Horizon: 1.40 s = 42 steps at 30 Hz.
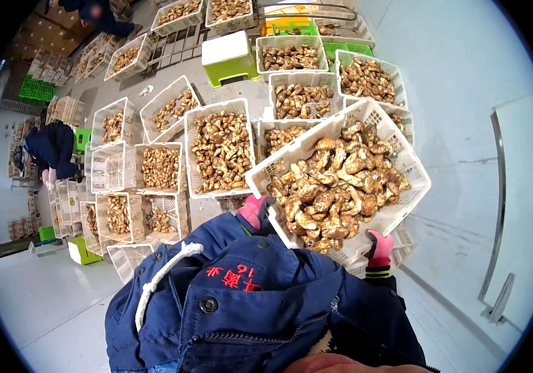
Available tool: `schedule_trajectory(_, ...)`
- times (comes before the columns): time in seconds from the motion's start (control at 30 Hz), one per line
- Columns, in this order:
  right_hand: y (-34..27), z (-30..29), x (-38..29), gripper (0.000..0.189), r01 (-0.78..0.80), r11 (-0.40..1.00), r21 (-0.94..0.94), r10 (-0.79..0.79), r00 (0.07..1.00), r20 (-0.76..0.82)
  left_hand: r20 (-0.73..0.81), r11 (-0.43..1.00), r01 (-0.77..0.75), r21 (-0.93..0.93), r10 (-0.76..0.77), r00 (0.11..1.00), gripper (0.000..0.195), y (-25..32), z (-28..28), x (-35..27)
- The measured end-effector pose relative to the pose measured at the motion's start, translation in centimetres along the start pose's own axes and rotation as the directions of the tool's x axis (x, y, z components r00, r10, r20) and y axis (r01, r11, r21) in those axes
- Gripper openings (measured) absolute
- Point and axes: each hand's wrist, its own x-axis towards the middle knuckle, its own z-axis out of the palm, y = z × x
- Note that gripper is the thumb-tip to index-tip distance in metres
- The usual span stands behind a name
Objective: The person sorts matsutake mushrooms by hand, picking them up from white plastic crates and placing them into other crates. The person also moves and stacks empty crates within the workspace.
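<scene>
A white plastic crate [271,175] full of brown-capped mushrooms [336,182] is held up close in front of me, tilted relative to the rows behind it. My left hand [254,212], in a pink and dark glove, grips its left side near the corner. On the near right edge my right hand [380,248], gloved the same way, has its fingers hooked on the crate. Part of each hand is hidden by the crate. Below the held crate, the edge of another white crate [402,247] shows.
Mushroom crates, including a large one [250,154], crowd the floor ahead and left. A green stool with a white top [226,49] stands among them. Two people in dark clothes, one bending [52,147], are at the left. A pale wall [462,102] is at right.
</scene>
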Motion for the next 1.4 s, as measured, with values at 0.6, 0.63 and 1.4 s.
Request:
schedule_trajectory(0.6, -12.3, 21.8, 4.2, 0.028, 0.238, 0.930, -0.280, -0.140, 0.934, 0.329, -0.398, 0.949, -0.311, 0.059, 0.308, 0.864, 0.022, 0.8, -16.0, -3.1)
schedule_trajectory(0.63, -12.7, 23.9, 4.3, 0.028, 0.248, 0.939, -0.237, -0.154, 0.922, 0.355, -0.423, 0.966, -0.247, -0.070, 0.196, 0.885, 0.020, -0.4, -16.6, -3.1)
schedule_trajectory(1.4, -8.2, 47.3, 10.3, 0.042, 0.474, 0.698, -0.537, 0.012, 0.742, 0.671, -0.628, 0.968, -0.066, 0.242, 0.209, 0.750, 0.026, -11.1, -27.4, -0.1)
